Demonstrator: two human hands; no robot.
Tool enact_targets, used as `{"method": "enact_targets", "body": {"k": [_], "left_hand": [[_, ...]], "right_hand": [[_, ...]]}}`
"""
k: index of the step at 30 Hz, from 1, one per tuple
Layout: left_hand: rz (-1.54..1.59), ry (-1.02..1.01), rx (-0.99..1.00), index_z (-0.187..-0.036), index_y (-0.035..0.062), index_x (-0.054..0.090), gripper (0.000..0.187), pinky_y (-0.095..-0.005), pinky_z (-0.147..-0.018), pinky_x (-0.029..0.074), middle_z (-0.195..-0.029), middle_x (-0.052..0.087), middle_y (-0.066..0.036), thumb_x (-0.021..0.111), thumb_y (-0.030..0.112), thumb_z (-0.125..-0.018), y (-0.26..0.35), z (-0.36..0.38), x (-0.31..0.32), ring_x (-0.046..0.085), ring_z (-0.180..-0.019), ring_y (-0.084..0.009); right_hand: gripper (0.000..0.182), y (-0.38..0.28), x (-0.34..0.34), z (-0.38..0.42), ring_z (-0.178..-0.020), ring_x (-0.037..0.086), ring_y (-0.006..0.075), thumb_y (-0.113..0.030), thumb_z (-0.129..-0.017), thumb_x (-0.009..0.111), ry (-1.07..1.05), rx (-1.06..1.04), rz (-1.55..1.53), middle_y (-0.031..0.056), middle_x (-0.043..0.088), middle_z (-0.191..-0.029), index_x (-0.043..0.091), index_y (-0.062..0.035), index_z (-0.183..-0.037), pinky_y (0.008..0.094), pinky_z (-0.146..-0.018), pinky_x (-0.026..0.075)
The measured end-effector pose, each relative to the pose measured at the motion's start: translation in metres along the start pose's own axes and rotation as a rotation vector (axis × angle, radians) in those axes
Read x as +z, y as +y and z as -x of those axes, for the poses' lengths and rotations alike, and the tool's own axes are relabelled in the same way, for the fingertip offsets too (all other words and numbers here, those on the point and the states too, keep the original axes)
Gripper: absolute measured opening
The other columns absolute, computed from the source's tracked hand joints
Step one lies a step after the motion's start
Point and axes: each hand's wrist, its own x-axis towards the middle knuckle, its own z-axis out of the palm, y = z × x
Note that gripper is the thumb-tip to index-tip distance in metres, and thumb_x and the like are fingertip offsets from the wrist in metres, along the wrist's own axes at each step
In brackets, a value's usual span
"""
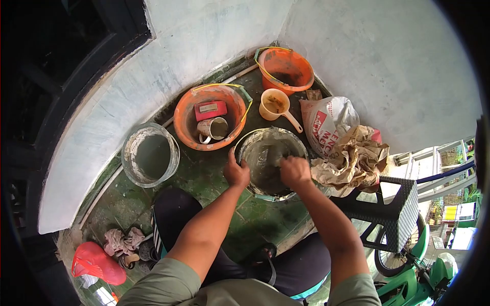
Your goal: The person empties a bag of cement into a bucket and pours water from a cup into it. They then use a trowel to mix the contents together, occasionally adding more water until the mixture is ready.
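A bucket [265,192] of wet grey mix stands between my knees and the other buckets. My left hand [237,172] is closed on its left rim, thumb raised. Over the right part of the mix, my right hand [295,172] is closed in a fist; what it holds is hidden under the fingers. The grey paste [265,158] looks smeared and swirled. Left of this bucket is an orange bucket [181,120] holding a red box [211,109] and a dirty mug [212,129].
A clear bucket [130,166] of grey water stands left. Behind are another orange bucket [298,69] and a dipper [275,104]. To the right lie a white sack [324,122], crumpled brown paper [357,158] and a dark stool [400,214]. Walls curve behind.
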Motion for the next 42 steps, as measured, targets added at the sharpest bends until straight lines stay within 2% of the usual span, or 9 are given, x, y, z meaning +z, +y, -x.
{"method": "enact_targets", "body": {"k": [7, 11, 18, 22, 25, 28, 36, 39, 42], "left_hand": [[0.011, -0.01, -0.02, -0.147, 0.0109, 0.051, 0.065, -0.0542, -0.085, 0.055, -0.111, 0.074, -0.026, 0.073, 0.011, -0.086, 0.001, 0.0, -0.001, 0.071, -0.1, -0.0466], [-0.01, -0.013, -0.002, -0.148, 0.0107, 0.05, 0.063, -0.0542, -0.086, 0.055, -0.109, 0.074, -0.024, 0.07, 0.013, -0.088, 0.003, 0.001, -0.002, 0.071, -0.099, -0.046], [-0.008, 0.023, 0.028, -0.147, 0.0108, 0.052, 0.064, -0.0527, -0.086, 0.055, -0.11, 0.074, -0.025, 0.071, 0.012, -0.085, -0.007, 0.0, 0.006, 0.071, -0.1, -0.0465], [0.022, 0.038, 0.041, -0.146, 0.0115, 0.053, 0.064, -0.0525, -0.087, 0.055, -0.11, 0.073, -0.026, 0.071, 0.012, -0.085, -0.007, -0.001, 0.006, 0.071, -0.1, -0.0461], [0.041, 0.026, -0.001, -0.146, 0.0121, 0.053, 0.063, -0.0522, -0.088, 0.055, -0.111, 0.073, -0.026, 0.072, 0.011, -0.085, -0.004, 0.0, 0.004, 0.071, -0.101, -0.0457], [0.008, -0.011, -0.04, -0.146, 0.0121, 0.053, 0.063, -0.0525, -0.089, 0.055, -0.111, 0.073, -0.025, 0.071, 0.011, -0.086, 0.004, 0.0, -0.001, 0.071, -0.102, -0.0458], [0.012, 0.01, -0.007, -0.147, 0.0115, 0.052, 0.063, -0.053, -0.09, 0.054, -0.112, 0.073, -0.026, 0.072, 0.011, -0.087, 0.001, 0.001, 0.0, 0.071, -0.103, -0.0462], [-0.003, -0.001, -0.011, -0.147, 0.0115, 0.052, 0.064, -0.053, -0.09, 0.054, -0.113, 0.073, -0.027, 0.072, 0.012, -0.087, 0.003, 0.001, -0.002, 0.07, -0.104, -0.0464], [0.003, 0.005, -0.003, -0.148, 0.012, 0.051, 0.064, -0.0531, -0.091, 0.054, -0.114, 0.073, -0.027, 0.072, 0.013, -0.087, 0.002, -0.001, -0.001, 0.07, -0.105, -0.0464]], "right_hand": [[0.013, 0.003, 0.008, 0.052, -0.087, 0.074, 0.0333, -0.016, -0.088, 0.062, -0.023, -0.318, -0.148, 0.0127, 0.074, -0.094, 0.073, -0.0118, -0.092, 0.0458, -0.08, 0.057], [0.012, 0.032, -0.002, 0.057, -0.09, 0.074, 0.0328, -0.015, -0.086, 0.063, -0.1, -0.174, -0.018, 0.0151, 0.073, -0.091, 0.074, -0.0108, -0.086, 0.0455, -0.078, 0.058], [0.014, 0.011, 0.015, 0.008, -0.089, 0.073, 0.0292, -0.015, -0.09, 0.06, 0.157, -0.042, 0.009, 0.0136, 0.072, -0.092, 0.074, -0.0115, -0.089, 0.0426, -0.08, 0.056], [0.013, -0.021, 0.0, 0.021, -0.09, 0.073, 0.03, -0.015, -0.088, 0.063, 0.048, -0.183, -0.064, 0.0127, 0.072, -0.091, 0.074, -0.0125, -0.093, 0.0434, -0.081, 0.056], [0.012, -0.004, 0.003, 0.044, -0.089, 0.073, 0.03, -0.016, -0.086, 0.064, -0.024, -0.307, -0.137, 0.0119, 0.072, -0.09, 0.075, -0.0135, -0.092, 0.0443, -0.08, 0.056], [0.01, 0.026, -0.012, 0.055, -0.089, 0.073, 0.0297, -0.015, -0.086, 0.065, -0.124, -0.264, -0.046, 0.0113, 0.072, -0.089, 0.074, -0.0138, -0.088, 0.0456, -0.079, 0.056], [0.011, 0.035, 0.005, 0.012, -0.086, 0.071, 0.0329, -0.015, -0.086, 0.063, 0.196, -0.137, -0.021, 0.0133, 0.071, -0.09, 0.074, -0.0134, -0.089, 0.0445, -0.081, 0.055], [0.011, 0.002, 0.015, 0.009, -0.088, 0.072, 0.0312, -0.016, -0.087, 0.064, 0.114, -0.109, -0.015, 0.013, 0.071, -0.093, 0.074, -0.014, -0.091, 0.0439, -0.082, 0.055], [0.019, -0.004, 0.013, 0.028, -0.087, 0.072, 0.0316, -0.012, -0.086, 0.063, 0.07, -0.258, -0.123, 0.0124, 0.07, -0.089, 0.076, -0.0172, -0.099, 0.0453, -0.08, 0.056]]}}
